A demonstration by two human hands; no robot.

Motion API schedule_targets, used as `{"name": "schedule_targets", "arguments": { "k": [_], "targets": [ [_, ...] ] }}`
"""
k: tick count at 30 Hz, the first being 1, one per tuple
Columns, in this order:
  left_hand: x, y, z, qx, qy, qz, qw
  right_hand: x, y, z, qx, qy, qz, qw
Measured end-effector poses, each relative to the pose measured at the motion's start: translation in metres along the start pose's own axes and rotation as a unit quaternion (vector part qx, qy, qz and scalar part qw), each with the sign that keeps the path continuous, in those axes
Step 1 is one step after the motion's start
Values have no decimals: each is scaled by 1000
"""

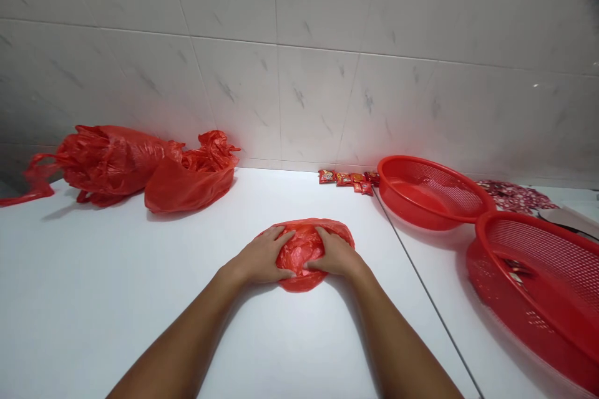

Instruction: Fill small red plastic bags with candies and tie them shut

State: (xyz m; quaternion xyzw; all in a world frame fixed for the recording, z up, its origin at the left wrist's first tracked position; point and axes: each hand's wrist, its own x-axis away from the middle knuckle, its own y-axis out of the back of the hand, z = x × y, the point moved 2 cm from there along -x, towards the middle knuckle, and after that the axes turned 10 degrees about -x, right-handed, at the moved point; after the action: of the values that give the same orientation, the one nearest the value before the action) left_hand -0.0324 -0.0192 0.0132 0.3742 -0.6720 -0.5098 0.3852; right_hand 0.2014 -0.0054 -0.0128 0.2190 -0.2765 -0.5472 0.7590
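A crumpled red plastic bag [302, 255] lies in a low round heap on the white tabletop, with its rim spread around a bunched, shiny middle. From its left side, my left hand [267, 257] rests over the rim, thumb and fingers spread apart on the plastic. Opposite it, my right hand [336, 254] lies on the bag in the same way, fingers and thumb parted. Both palms face inward and both hands touch the bag. Whether anything is inside the bag cannot be seen.
Two bundles of red plastic bags, a large one [116, 162] and a smaller one [191, 184], sit at the back left. Several small red packets [344, 179] lie near the tiled wall. Two red mesh baskets [421, 215] [496, 274] stand right of the table seam.
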Motion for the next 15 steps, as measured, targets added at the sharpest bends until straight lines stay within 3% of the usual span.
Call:
{"name": "schedule_targets", "arguments": {
  "k": [4,10,12,15],
  "targets": [
    [-1,3,0,4,4,-1,1000,-2,6,6,-20,66,-119,990],
    [-2,5,2,30,-18,-32,999,-1,12,10,-68,156,-267,948],
    [-2,3,5,36,-12,-23,999,-3,12,6,-86,139,-288,943],
    [-4,-1,11,43,-7,-11,999,-10,12,-8,-106,51,-278,953]
  ]
}}
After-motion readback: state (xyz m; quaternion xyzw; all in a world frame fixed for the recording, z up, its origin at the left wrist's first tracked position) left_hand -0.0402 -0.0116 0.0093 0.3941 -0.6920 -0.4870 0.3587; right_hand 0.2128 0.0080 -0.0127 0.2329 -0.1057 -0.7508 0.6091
